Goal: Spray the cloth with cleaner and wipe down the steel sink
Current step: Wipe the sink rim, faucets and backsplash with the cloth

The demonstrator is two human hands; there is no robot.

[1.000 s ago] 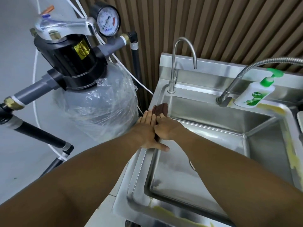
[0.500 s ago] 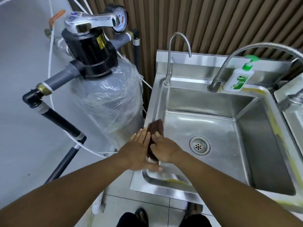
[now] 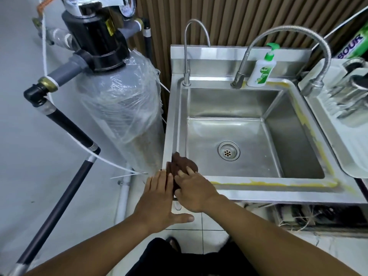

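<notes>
Right hand [image 3: 194, 191] presses brown cloth [image 3: 179, 162] on sink [image 3: 172, 126] rim, left hand [image 3: 159, 198] alongside.

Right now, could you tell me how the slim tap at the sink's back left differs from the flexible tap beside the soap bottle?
The slim tap is a thin, smooth tube; the flexible tap is a thicker, ribbed hose. The slim tap rises straight into a narrow arch; the flexible tap leans from its base and sweeps wide, ending near the right rim of the sink. Both are silver metal on the back ledge.
</notes>
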